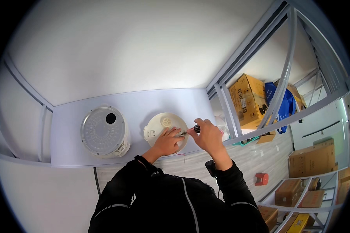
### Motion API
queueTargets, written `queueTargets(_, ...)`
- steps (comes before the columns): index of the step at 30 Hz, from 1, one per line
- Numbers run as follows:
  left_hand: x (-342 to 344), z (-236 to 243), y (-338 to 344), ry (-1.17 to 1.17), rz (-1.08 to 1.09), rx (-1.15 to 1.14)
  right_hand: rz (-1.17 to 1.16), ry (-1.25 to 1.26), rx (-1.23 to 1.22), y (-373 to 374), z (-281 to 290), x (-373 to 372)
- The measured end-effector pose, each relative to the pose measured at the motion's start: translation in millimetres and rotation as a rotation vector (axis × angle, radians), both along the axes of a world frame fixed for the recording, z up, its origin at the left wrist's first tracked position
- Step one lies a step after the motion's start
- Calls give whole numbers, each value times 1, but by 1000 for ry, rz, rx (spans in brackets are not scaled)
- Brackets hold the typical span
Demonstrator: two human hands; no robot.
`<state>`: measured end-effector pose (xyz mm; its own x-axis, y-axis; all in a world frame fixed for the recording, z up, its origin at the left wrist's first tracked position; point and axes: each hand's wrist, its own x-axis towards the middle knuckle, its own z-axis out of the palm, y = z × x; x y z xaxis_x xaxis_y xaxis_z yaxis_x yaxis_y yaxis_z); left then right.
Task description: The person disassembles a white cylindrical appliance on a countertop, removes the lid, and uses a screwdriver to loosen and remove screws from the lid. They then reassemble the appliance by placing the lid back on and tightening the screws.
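- The right hand [208, 136] is wrapped around the dark handle of a screwdriver [197, 128], whose shaft is pointed leftward at the left hand.
- The left hand [167, 142] is laid over a round cream plastic part [158, 126], its fingertips near the screwdriver's tip; whether anything small is pinched there cannot be told.
- Under the left hand, the round part is supported by a pale bench [70, 112].
- Well to the left of that hand, a white drum-shaped appliance [101, 134] is stood on the bench, its metal disc turned upward.
- Beyond the right hand, to its right, a cardboard box [247, 103] and a blue bag [286, 103] are seen side by side.
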<state>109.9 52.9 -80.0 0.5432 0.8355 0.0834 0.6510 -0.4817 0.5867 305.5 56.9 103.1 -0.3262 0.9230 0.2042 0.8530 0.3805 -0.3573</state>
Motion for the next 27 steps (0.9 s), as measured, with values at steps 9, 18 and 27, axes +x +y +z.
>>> queueTargets(9,2,-4,3,27,-6,15,11,109,-51,0,-4,6)
queueTargets(18,4,-6,3,8,1,14,158,203,21,3,-7,12)
queueTargets(27,3,-5,3,-22,5,-24,77,297,98,0,-8,11)
